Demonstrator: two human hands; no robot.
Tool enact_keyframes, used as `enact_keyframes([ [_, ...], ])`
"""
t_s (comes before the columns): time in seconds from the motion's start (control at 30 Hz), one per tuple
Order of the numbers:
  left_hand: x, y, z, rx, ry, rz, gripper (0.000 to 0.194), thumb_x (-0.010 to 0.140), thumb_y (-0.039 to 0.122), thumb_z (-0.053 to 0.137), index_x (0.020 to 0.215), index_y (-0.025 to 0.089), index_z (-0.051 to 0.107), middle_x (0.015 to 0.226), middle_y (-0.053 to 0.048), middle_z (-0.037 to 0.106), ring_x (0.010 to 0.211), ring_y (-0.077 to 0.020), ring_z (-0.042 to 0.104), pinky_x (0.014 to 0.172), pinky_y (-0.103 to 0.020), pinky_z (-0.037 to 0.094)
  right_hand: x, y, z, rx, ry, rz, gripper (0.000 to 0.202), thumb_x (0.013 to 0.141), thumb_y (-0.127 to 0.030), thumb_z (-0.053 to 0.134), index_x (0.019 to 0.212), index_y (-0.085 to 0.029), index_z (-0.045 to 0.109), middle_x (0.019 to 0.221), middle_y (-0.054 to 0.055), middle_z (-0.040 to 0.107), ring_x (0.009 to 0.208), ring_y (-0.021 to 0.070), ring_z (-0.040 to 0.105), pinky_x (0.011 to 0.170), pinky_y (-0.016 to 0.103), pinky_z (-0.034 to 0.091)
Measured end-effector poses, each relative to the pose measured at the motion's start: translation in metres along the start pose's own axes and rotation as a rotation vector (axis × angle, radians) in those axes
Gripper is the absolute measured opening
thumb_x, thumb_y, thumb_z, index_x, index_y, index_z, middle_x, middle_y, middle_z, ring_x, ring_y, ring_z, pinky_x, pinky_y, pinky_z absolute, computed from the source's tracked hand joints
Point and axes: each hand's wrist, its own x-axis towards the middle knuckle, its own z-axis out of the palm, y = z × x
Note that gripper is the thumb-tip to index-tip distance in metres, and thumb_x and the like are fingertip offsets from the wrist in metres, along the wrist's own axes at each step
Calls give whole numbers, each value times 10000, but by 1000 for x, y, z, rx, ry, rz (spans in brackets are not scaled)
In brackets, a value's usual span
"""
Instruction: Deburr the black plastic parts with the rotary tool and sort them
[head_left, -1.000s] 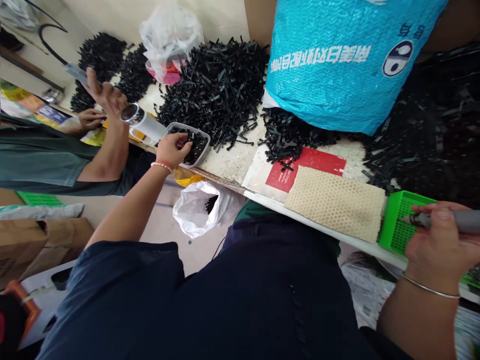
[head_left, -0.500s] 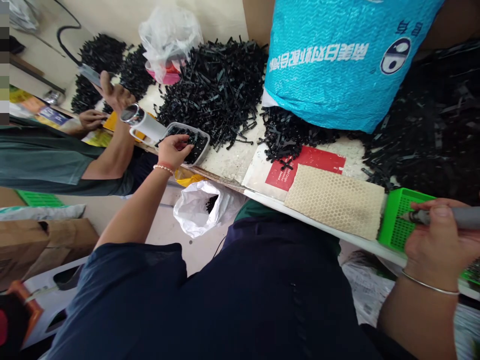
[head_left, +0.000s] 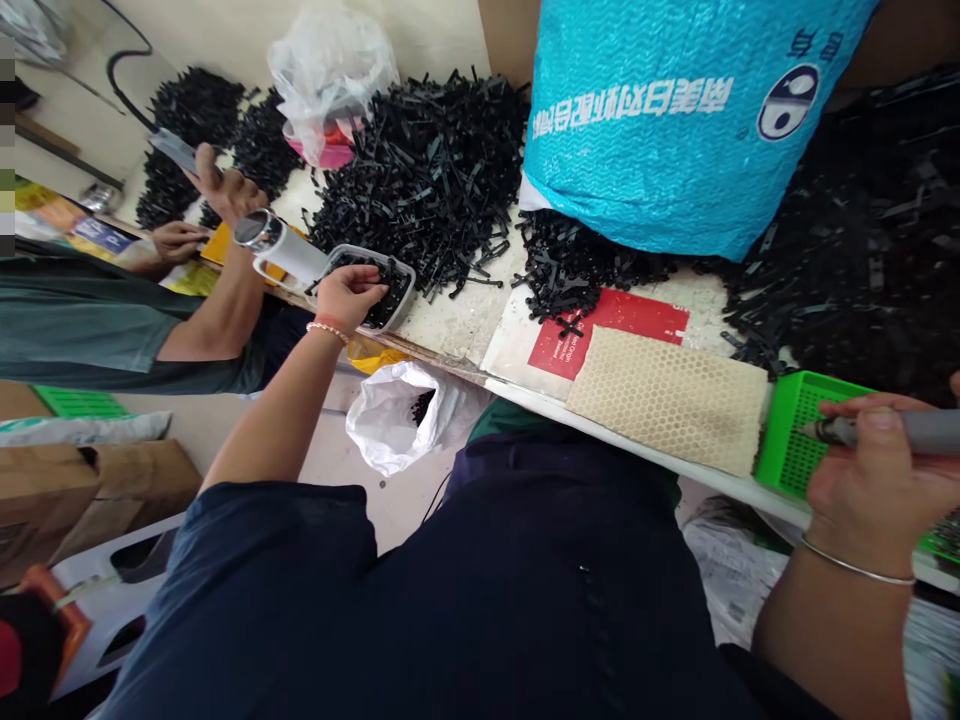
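My left hand [head_left: 349, 297] reaches into a clear plastic tub [head_left: 410, 283] of small black pieces. Its fingertips are pinched together; whatever lies between them is too small to make out. At the right, my right hand [head_left: 874, 470] is closed around a grey pen-shaped tool [head_left: 934, 432] with a narrow tip pointing left. That tip is over a green perforated basket [head_left: 791, 430], partly covered by the hand. Between my hands a beige honeycomb-textured pad [head_left: 671, 400] lies at the bench edge.
Heaps of black strip-like parts [head_left: 427, 180] cover the bench. A blue woven bag [head_left: 660, 130] stands behind the pad. A white mug [head_left: 289, 250] is left of the tub. Beyond it, a co-worker's hand [head_left: 229, 190] holds a similar tool. An open white bag [head_left: 394, 415] sits below the edge.
The whole view has shifted slightly. My left fingers have moved a little within the tub, the fingertips closer together. My right hand holds the tool in nearly the same position.
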Motion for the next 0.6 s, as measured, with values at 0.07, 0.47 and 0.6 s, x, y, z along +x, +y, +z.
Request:
enact_keyframes([
  [0.07, 0, 0, 0, 37, 0, 1, 369, 697, 176, 811, 1061, 154, 756, 1050, -102, 790, 978, -239, 762, 1003, -439, 648, -2, -5, 3, -10, 12, 14, 788, 393, -509, 811, 1071, -283, 479, 1401, 4, 588, 564, 70, 537, 460, 347, 479],
  [0.47, -7, 13, 5, 400, 25, 100, 419, 767, 268, 707, 1157, 130, 770, 1142, -119, 761, 988, -263, 730, 1022, -433, 595, -15, -25, 23, 35, -19, 28, 523, 495, -447, 807, 945, -194, 727, 618, -53, 590, 527, 137, 506, 487, 297, 508],
  [0.6, -5, 9, 2, 446, -6, 134, 476, 779, 304, 690, 1215, 150, 799, 1127, -113, 781, 994, -294, 742, 1015, -450, 596, -15, -27, 23, 83, -29, 42, 494, 492, -392, 803, 942, -195, 749, 621, -58, 621, 523, 131, 528, 481, 278, 540],
])
